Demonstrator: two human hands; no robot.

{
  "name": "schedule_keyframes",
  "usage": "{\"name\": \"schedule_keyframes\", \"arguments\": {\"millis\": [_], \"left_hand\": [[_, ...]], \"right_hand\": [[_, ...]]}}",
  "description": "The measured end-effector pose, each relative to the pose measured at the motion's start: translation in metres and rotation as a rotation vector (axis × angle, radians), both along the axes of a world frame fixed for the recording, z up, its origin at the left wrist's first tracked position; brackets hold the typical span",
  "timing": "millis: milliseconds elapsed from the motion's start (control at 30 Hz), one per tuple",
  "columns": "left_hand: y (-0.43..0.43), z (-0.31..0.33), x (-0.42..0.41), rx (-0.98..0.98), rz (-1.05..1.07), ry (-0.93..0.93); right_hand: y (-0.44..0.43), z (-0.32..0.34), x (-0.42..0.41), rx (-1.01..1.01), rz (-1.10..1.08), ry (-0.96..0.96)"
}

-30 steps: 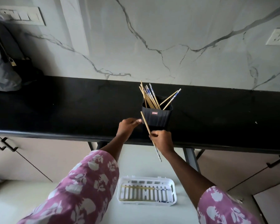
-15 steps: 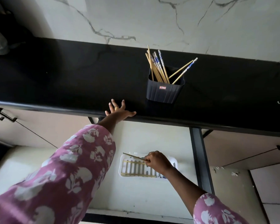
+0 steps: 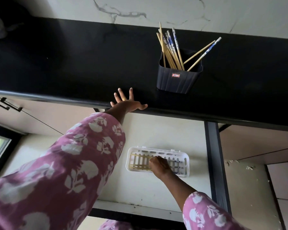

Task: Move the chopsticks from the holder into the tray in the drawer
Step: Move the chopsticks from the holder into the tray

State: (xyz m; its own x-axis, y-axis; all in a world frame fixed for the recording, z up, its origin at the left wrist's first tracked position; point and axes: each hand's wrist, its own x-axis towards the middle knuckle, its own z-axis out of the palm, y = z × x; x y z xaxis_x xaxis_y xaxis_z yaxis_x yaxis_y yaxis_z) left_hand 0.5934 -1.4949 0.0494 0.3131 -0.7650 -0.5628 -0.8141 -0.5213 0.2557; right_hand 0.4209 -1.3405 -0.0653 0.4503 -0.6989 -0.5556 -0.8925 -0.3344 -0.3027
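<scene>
Cream drawer (image 3: 140,188) board fills the near ground, framed by a dark rail on the right. Pink floral sleeves (image 3: 65,171) are seen closest to the camera. On the drawer floor a white slotted tray (image 3: 187,159) is laid lengthwise, and pale wooden chopsticks in tray (image 3: 140,167) are seen lying flat along it, their far ends patterned in blue and white. The right hand (image 3: 160,166) is lowered into the tray, knuckles up, fingers curled down onto the sticks; whether its grip is closed on one cannot be told, since the fingertips are hidden.

Farther up, the left hand (image 3: 127,103) is laid flat on the front edge of the black tabletop (image 3: 73,63), fingers spread wide and nothing held; a ring is worn on one finger.

Beyond it, near the tabletop's front edge, a dark ribbed holder (image 3: 175,80) with a small red label is stood upright. A bundle of chopsticks (image 3: 171,50) is kept in it: slim bamboo-coloured sticks, several topped with blue-and-white floral ends. Most are leaned to the left; two are splayed out to the right, past the rim.

Behind the tabletop, a white marble wall (image 3: 206,10) with grey veins is seen.
</scene>
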Motion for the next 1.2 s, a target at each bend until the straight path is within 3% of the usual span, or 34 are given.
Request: {"name": "schedule_keyframes", "arguments": {"millis": [100,267,433,767,900,1033,1200], "left_hand": [[-0.002,0.0,0.001,0.015,-0.009,-0.004],[0.0,0.005,0.0,0.034,-0.006,0.013],[0.003,0.013,-0.001,0.052,0.003,0.047],[0.008,0.022,-0.002,0.068,-0.022,0.042],[0.008,0.024,-0.002,0.079,-0.03,0.026],[0.008,0.025,-0.003,0.082,-0.027,0.021],[0.007,0.024,-0.006,0.072,-0.009,0.0]], "right_hand": [[-0.001,0.001,0.002,-0.121,0.177,0.002],[-0.005,0.004,-0.001,-0.022,-0.059,0.007],[-0.021,0.014,-0.007,-0.12,-0.151,-0.081],[-0.11,0.121,-0.015,-0.936,-0.509,-0.578],[-0.149,0.163,-0.014,-1.098,-0.547,-0.631],[-0.192,0.194,-0.006,-1.012,-0.582,-0.659],[-0.249,0.218,0.014,-0.767,-0.605,-0.549]]}}
